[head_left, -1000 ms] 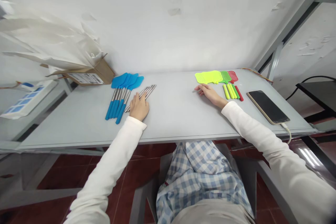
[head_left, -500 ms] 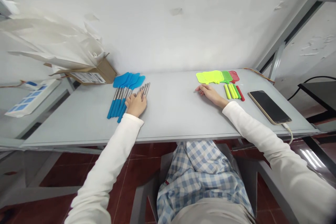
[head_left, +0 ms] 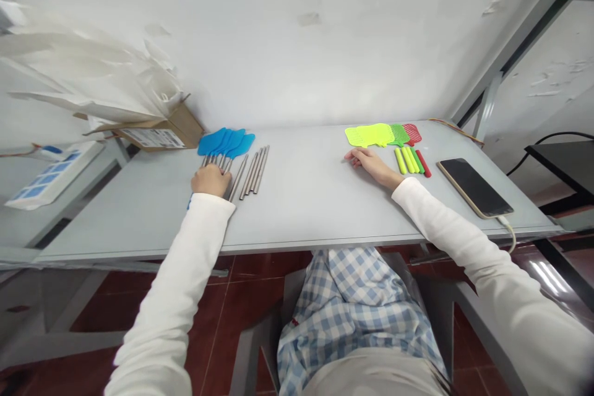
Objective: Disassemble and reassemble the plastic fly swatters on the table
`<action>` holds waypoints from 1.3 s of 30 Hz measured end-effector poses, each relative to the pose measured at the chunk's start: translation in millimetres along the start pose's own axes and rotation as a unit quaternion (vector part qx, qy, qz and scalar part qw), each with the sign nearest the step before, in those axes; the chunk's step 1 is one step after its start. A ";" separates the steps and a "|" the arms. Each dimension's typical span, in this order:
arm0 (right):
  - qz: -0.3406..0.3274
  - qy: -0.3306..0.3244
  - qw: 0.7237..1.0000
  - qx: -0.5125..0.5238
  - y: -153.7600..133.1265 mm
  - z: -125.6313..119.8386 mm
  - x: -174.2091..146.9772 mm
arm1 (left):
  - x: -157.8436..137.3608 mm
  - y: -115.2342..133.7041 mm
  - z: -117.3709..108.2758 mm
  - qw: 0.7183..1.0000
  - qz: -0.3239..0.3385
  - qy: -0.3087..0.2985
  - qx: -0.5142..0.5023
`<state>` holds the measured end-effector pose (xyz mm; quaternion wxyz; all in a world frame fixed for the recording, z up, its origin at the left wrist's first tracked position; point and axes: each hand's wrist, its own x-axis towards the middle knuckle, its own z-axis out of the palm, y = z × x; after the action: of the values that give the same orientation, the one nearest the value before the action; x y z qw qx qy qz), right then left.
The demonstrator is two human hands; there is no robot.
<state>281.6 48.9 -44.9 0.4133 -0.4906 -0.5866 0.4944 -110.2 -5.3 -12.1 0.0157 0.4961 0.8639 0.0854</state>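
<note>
The person's left hand [head_left: 211,180] sits low over the blue swatters [head_left: 227,142], knuckles up and fingers bent down across their metal shafts; the palm side is hidden, so I can't tell whether it has closed on any of them. The blue paddles fan out just beyond the fingers, toward the wall [head_left: 297,74], while the handles are mostly covered by hand and sleeve, one blue end peeping out at the left. Just to the right of that hand lies a slanting row of bare metal rods [head_left: 253,173], the nearest reaching down to the cuff. Well apart from these, the right hand [head_left: 369,164] rests on the table [head_left: 301,210], fingers loosely curved and slack, near a strip of overlapping yellow, green and red mesh paddles [head_left: 371,135] and a bundle of short matching handles [head_left: 406,161]. A phone [head_left: 476,189] with a cable plugged in lies farther right. At the far left corner an open cardboard box [head_left: 183,127] has pale plastic wrapping [head_left: 106,80] bulging above it; its inside is hidden from me.
</note>
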 end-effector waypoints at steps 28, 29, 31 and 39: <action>-0.052 -0.085 0.995 0.002 -8.9 4.5 -12.7 | -95.0 166.1 37.3 0.789 0.226 -0.173 -0.545; -0.051 -0.082 0.995 0.008 -8.8 5.2 -12.4 | -98.1 170.8 41.4 0.790 0.232 -0.181 -0.538; -0.055 -0.066 0.996 0.022 -8.4 6.6 -11.3 | -105.2 176.6 45.9 0.791 0.250 -0.199 -0.522; -0.066 -0.005 0.998 0.024 -5.3 9.9 -11.5 | -123.2 183.3 44.8 0.796 0.318 -0.215 -0.468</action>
<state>273.2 35.6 -41.3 0.4539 -0.4381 -0.6076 0.4825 113.9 -14.9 -33.3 0.4033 0.6804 0.4868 0.3707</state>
